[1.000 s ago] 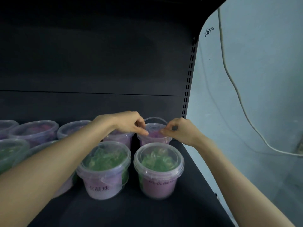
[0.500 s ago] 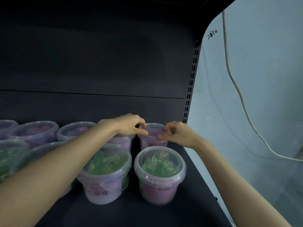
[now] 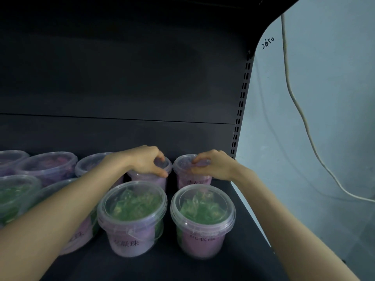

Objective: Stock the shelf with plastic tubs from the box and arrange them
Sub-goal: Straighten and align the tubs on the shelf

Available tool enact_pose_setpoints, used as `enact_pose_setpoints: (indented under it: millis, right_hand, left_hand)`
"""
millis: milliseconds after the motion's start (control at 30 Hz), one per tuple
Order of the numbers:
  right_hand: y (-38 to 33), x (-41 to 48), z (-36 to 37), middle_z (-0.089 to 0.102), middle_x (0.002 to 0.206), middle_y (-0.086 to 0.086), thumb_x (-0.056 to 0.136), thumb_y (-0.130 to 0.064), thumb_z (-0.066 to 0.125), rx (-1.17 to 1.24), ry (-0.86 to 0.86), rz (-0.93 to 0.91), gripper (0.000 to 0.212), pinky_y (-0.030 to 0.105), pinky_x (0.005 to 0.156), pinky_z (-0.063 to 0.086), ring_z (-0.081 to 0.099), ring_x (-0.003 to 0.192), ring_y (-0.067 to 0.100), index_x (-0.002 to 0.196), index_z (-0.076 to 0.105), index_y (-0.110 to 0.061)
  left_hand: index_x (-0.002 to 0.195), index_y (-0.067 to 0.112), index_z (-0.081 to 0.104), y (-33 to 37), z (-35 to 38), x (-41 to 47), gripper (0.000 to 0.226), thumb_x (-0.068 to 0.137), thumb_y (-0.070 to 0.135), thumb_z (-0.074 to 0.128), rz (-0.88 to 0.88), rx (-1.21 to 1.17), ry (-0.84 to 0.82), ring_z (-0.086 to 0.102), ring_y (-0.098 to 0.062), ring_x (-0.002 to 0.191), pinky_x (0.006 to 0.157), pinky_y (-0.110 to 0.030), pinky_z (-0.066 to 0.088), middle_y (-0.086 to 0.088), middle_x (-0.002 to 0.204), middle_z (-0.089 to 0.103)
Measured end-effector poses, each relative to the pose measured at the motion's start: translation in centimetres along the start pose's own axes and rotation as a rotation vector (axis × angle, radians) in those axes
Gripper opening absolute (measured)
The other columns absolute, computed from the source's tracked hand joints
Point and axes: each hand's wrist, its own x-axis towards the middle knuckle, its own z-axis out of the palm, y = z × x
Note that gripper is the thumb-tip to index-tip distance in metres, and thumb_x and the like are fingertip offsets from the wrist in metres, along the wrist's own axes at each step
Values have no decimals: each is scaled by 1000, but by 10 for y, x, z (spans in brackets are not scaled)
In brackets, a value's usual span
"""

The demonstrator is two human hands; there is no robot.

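Clear plastic tubs with lids stand in two rows on the dark shelf (image 3: 239,266). My left hand (image 3: 145,162) grips the lid of a back-row tub with purple contents (image 3: 151,180). My right hand (image 3: 213,166) grips the lid of the rightmost back-row tub (image 3: 182,175), also purple. In front of them stand two tubs with green contents and pink labels, one (image 3: 132,218) under my left forearm's side and one (image 3: 203,220) at the right end. More purple tubs (image 3: 48,167) and green tubs (image 3: 16,195) continue to the left. The box is out of view.
The shelf's dark back panel (image 3: 121,88) rises behind the tubs. A slotted upright (image 3: 240,110) marks the shelf's right end. Beyond it is a pale wall (image 3: 334,98) with a hanging white cable (image 3: 300,110). Bare shelf surface lies in front of the tubs.
Both hands were on the rightmost back tub, whose raised handle has gone down. My left hand has shifted left onto the neighbouring back tub, while my right hand stays on the rightmost one.
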Motion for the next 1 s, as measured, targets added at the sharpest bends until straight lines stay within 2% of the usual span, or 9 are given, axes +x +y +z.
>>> enact_pose_setpoints:
  millis: [100, 233, 333, 467, 600, 733, 900, 1000]
  right_hand:
    - [-1, 5, 1, 66, 117, -5, 74, -58, 66, -29, -8, 28, 43, 33, 99, 42, 53, 116, 19, 107, 69, -31]
    - [2, 5, 3, 64, 122, -8, 75, -59, 67, -1, -15, 18, 45, 34, 105, 38, 49, 123, 18, 111, 68, -31]
    - [4, 4, 5, 63, 125, -8, 76, -55, 68, 37, -20, 8, 44, 28, 104, 34, 48, 125, 16, 113, 68, -30]
    - [1, 1, 4, 62, 126, -7, 80, -46, 69, 64, -14, -3, 41, 28, 105, 34, 48, 125, 15, 117, 65, -30]
    - [-3, -2, 3, 63, 124, -10, 84, -38, 68, 88, -28, -29, 34, 18, 98, 29, 49, 123, 11, 116, 67, -27]
    - [-6, -2, 1, 63, 122, -9, 84, -36, 68, 94, -42, -15, 32, 19, 97, 31, 49, 122, 12, 114, 67, -27]
    - [-9, -1, -1, 63, 121, -9, 83, -35, 68, 98, -57, 7, 30, 20, 96, 32, 49, 120, 12, 112, 68, -27]
    - [-9, -2, 1, 63, 121, -8, 83, -35, 68, 89, -38, 11, 31, 19, 95, 32, 50, 120, 12, 113, 68, -27]
  left_hand:
    - [131, 23, 52, -6, 2, -3, 61, 77, 47, 69, 3, -31, -7, 50, -17, 121, 98, -27, 39, 1, 135, 53]
    - [133, 21, 51, -6, 3, -7, 58, 81, 41, 68, 26, -70, -1, 46, -15, 125, 102, -26, 36, 2, 137, 51]
    - [132, 21, 51, -6, 5, -7, 58, 81, 41, 68, 24, -75, 0, 47, -16, 124, 102, -27, 36, 2, 136, 51]
    - [132, 23, 49, -8, 6, -7, 57, 81, 44, 66, 14, -73, -17, 45, -18, 124, 104, -32, 36, 0, 137, 49]
    - [130, 23, 48, -6, 5, -7, 53, 83, 43, 64, 19, -58, -40, 46, -18, 121, 101, -34, 38, -1, 136, 48]
    - [131, 20, 47, -6, 6, -8, 53, 85, 42, 62, 29, -44, -36, 46, -19, 122, 100, -30, 38, -2, 136, 48]
    - [132, 27, 47, -9, 10, -7, 57, 82, 52, 60, 9, -3, -5, 45, -22, 123, 101, -35, 38, -3, 135, 49]
    - [130, 30, 47, -7, 11, -7, 58, 80, 58, 58, -3, 51, 15, 45, -24, 122, 96, -34, 38, -4, 134, 50]
